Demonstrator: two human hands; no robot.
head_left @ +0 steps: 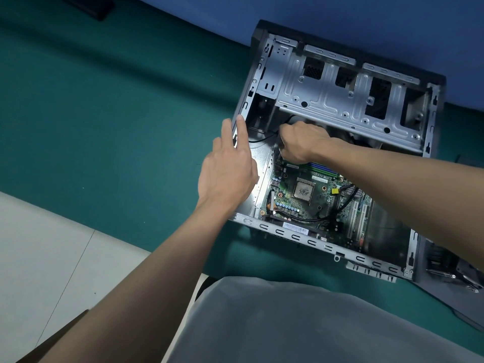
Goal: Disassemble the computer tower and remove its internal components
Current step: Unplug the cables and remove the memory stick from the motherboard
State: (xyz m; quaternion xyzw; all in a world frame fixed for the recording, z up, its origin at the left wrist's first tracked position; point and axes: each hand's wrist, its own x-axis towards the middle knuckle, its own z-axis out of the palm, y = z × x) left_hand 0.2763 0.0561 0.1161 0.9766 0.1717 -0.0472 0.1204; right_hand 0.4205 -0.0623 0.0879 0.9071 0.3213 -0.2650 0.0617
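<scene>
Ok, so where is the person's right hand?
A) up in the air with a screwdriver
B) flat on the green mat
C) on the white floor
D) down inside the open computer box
D: the right hand is curled down inside the computer case, at the far edge of the motherboard; the left hand touches the case's side wall.

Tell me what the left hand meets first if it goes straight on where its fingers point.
Likely the case rim: the left hand has straight fingers aimed along it toward the far corner. Depth is unclear, so it might pass just above.
</scene>
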